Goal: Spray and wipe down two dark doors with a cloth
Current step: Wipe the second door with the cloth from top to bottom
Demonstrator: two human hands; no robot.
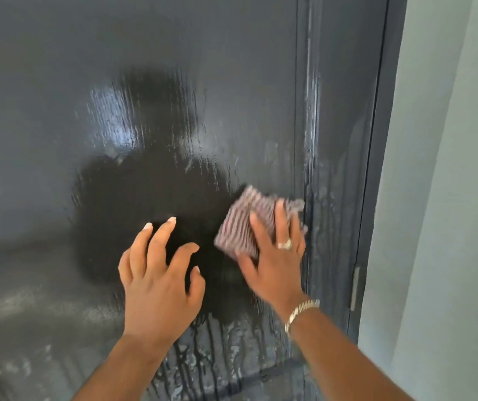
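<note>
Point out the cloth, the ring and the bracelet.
cloth (242,227): head view, on the striped fabric left of the fingers.
ring (285,243): head view, on the band on the right hand's finger.
bracelet (301,309): head view, on the links across the right wrist.

**Wet dark door, striped cloth at its right edge**

You're facing a dark grey door (174,82), upright, filling most of the view. Its middle is wet & glossy w/ a darker wiped patch; drips streak the lower part, hazy dull smears sit lower left. Your cloth (245,222), folded, w/ pink-and-white stripes, lies flat against the door near its right edge, just beside the frame seam, slightly blurred. Only one door is clearly in view.
</note>
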